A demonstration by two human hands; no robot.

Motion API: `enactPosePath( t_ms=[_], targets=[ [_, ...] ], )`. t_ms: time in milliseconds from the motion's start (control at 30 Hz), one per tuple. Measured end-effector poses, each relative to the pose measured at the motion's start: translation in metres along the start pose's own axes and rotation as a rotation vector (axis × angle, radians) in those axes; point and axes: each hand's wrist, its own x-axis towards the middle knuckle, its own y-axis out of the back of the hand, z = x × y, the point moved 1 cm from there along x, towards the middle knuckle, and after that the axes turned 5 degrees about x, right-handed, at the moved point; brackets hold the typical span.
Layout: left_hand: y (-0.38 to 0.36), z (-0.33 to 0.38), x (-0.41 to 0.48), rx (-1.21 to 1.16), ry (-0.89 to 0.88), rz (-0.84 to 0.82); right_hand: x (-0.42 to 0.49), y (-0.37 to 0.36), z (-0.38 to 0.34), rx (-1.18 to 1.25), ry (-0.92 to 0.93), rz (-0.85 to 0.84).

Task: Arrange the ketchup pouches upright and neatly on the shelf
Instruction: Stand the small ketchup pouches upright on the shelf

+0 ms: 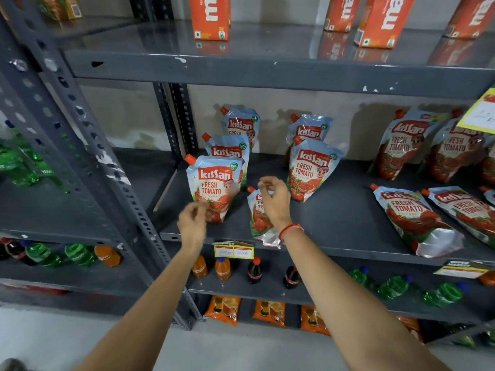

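Observation:
Three ketchup pouches stand upright in a row on the left of the grey shelf (pixel 334 210); the front pouch (pixel 213 183) is nearest me. Two more upright pouches (pixel 310 167) stand to their right. A pouch lying flat (pixel 258 218) rests near the shelf's front edge, partly hidden by my right hand (pixel 273 199), which hovers over it with fingers apart, holding nothing. My left hand (pixel 191 223) is just in front of the front pouch's lower corner, fingers loosely curled, apparently empty. Two flat pouches (pixel 412 218) lie further right, and leaning ones (pixel 401 145) stand behind them.
Orange juice cartons (pixel 210 14) stand on the shelf above. A yellow price tag (pixel 233 250) hangs on the shelf's front edge. Soft-drink bottles (pixel 254 270) fill the shelf below, green bottles (pixel 18 164) the left rack. A perforated steel upright (pixel 88 145) divides the racks.

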Motion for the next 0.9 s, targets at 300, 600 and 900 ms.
enactPosePath(
  t_ms=[300, 600, 900],
  targets=[
    [-0.09, 0.019, -0.008, 0.305, 0.163, -0.331, 0.009, 0.047, 0.046, -0.063, -0.587, 0.037],
    [-0.116, 0.025, -0.003, -0.036, 0.547, -0.271, 0.004, 0.056, 0.042, 0.36, -0.798, -0.146],
    [-0.118, 0.052, -0.002, -0.291, 0.339, -0.193, 0.011, 0.073, 0.019, 0.441, -0.476, -0.118]
  ],
)
